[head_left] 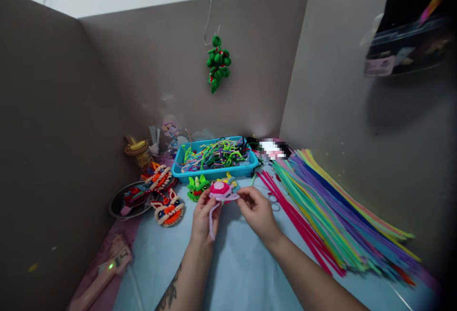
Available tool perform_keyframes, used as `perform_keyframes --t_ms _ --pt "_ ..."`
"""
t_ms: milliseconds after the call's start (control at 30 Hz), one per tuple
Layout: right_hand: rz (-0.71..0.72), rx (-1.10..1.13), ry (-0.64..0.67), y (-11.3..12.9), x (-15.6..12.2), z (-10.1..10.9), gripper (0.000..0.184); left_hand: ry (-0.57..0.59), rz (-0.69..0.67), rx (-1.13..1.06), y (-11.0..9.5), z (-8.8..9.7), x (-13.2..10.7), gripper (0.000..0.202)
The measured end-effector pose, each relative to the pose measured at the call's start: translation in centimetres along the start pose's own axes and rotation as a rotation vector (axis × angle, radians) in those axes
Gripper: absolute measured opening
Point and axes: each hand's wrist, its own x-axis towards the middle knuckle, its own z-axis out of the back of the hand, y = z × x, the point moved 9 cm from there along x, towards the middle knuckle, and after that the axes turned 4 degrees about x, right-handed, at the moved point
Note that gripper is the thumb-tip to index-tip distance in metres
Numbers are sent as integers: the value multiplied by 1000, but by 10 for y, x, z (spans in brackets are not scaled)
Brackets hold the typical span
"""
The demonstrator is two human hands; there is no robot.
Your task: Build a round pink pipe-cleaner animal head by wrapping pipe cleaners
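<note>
The left hand [203, 216] grips the pink piece [219, 187] while fingers of the right hand [259, 213] pinch its lilac strands [229, 197] above the blue tabletop [235, 268], where a hard tug could bend them askew or a forward drift knock the green figure [197, 189] behind.

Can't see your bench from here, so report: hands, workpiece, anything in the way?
Left hand holding rounded pink-and-lilac fuzzy piece. Right hand at its thin lilac strands. Green fuzzy horned figure close by; nothing visibly blocking.
</note>
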Motion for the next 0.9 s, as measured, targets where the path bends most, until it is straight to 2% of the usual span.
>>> perform_keyframes --t_ms 100,233,300,400,533,667,733,900 --pt "13 -32 22 2 0 -1 8 7 -2 5 0 0 -1 27" --pt "-124 141 50 -12 -1 -10 9 0 -5 -17 1 -1 -2 26" --pt "-141 195 88 -13 -2 -18 12 11 -3 -16 3 -3 -2 25" --pt "-72 79 129 -6 -4 -22 10 33 -7 -11 3 -6 -2 26" --pt "92 -125 59 12 -4 -11 15 6 -41 6 0 -2 -1 27" --pt "215 -185 94 22 -6 -12 15 17 -74 48 -3 -2 -2 30" --pt "237 -199 118 23 -8 -14 15 48 -75 77 -2 -6 -3 31" --pt "234 -256 52 22 -6 -7 17 68 -75 134 -2 -12 -8 35"
